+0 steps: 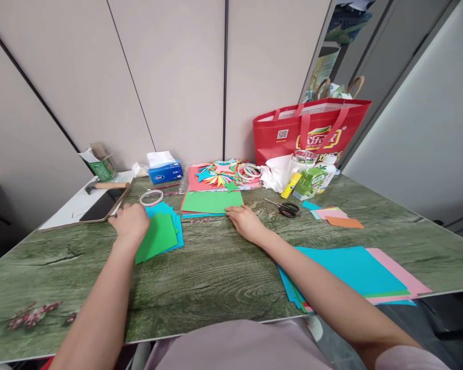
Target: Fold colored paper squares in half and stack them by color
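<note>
My left hand [130, 224] is over the left side of a fanned pile of blue paper [180, 237], with a green sheet [160, 237] on top. Its fingers are bent and apart, and some fingertips are hidden behind the hand. My right hand [245, 222] rests its outstretched fingers on the front right corner of a green paper sheet [212, 201]. That sheet tops a neat stack with red and blue edges showing beneath. A white tape roll [152, 197] lies just beyond my left hand. To the right of my right hand are black-handled scissors [287, 208].
Large blue sheets [339, 267] lie under my right forearm. Paper scraps [344, 222], a glue stick [291, 185], a green carton [308, 183] and a red bag [278, 136] stand right. Paper stars [221, 177] and a tissue box [164, 172] are behind; a phone [104, 204] and hammer [108, 185] lie left.
</note>
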